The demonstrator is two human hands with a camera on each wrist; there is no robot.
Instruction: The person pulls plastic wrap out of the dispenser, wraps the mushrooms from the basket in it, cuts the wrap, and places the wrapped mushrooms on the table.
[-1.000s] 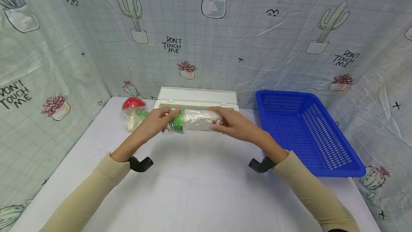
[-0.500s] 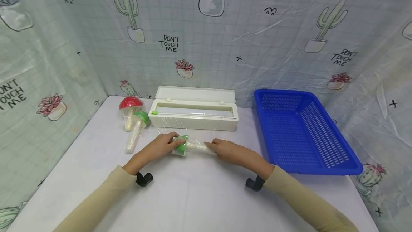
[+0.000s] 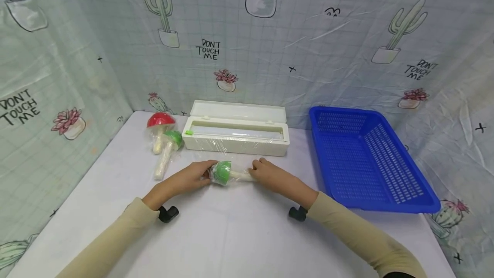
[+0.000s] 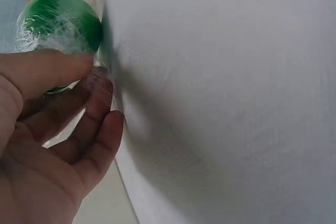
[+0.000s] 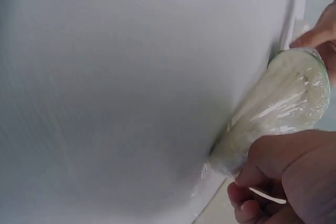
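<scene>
A toy mushroom with a green cap point(image 3: 222, 173) and pale stem lies sideways between the two hands, wrapped in clear cling film point(image 5: 202, 178). My left hand point(image 3: 190, 178) is at the cap end; in the left wrist view its thumb and fingertips pinch gathered film just beyond the green dome. At the stem end, my right hand point(image 3: 272, 176) pinches the film between thumb and fingers, as the right wrist view shows. Two more wrapped mushrooms, one red-capped point(image 3: 161, 119) and one green-capped point(image 3: 166, 158), lie together at the back left.
Behind the hands stands a white cling film dispenser point(image 3: 235, 146), its lid raised and a roll inside. To the right sits a blue plastic basket point(image 3: 347, 140). A white cloth covers the table point(image 3: 239, 239), and a printed curtain point(image 3: 266, 59) rises behind and beside it.
Both hands brought the film-wrapped mushroom from over the dispenser down toward me. The left hand then shifted off the cap to its outer end; the right hand stayed at the stem end.
</scene>
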